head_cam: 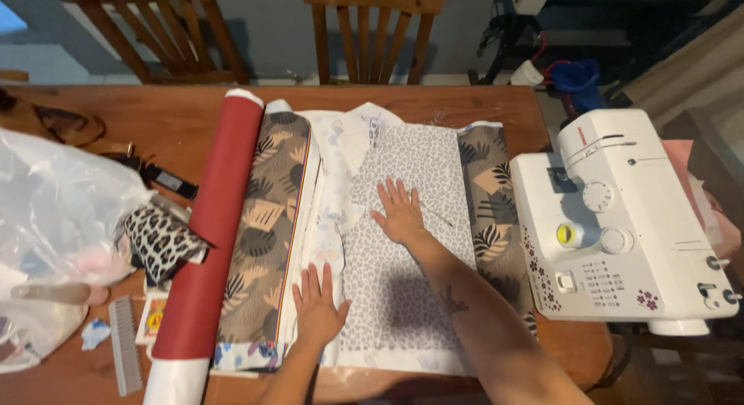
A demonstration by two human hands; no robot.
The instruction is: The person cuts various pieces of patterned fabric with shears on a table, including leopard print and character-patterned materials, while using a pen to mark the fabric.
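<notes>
- Head view, looking straight down on a brown wooden tabletop (178,122) spread with cloth.
- Left hand (318,304) lies flat, fingers out, grip released, pressing on the near edge of the pale floral fabric (329,188), right where it meets the grey leopard-print fabric (403,289).
- Right hand (401,213) is flat too, palm down, fingers spread, grasping nothing, in the middle of that grey leopard-print fabric; a thin pin or needle (435,213) lies just beside its fingertips.
- The grey piece sits at the centre of the tabletop, on top of a brown leaf-print fabric (267,227) that shows on both sides of it.
- Left of that, a dark red roll (213,234) runs from the far side to the near edge.
- Further left: a clear plastic bag (54,219), a scrap of black-and-white spotted cloth (161,238), a grey comb (124,355).
- On the right, a white sewing machine (620,227) stands at the tabletop's end.
- Beyond the far edge, two wooden chairs (364,25) against a grey wall; cables and a blue item on the floor to the right.
</notes>
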